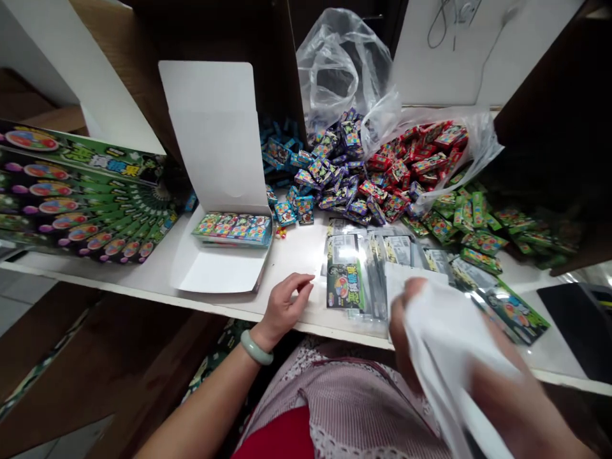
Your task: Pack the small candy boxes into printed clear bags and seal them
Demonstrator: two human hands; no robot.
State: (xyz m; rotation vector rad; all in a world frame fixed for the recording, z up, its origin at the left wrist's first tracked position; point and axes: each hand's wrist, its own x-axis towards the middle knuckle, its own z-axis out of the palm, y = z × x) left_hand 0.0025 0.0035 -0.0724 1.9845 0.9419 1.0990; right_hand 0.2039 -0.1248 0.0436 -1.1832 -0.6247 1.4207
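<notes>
From my remote feed, a white paper sheet [444,344] sits at 4 o'clock from frame centre, creased and motion-blurred, pinched in the right fingers [399,312]. At 5 o'clock, a black-and-green candy packet [345,287] lies flat on the counter [296,255], just beside the loosely curled left fingers [299,287], not touching them.
</notes>
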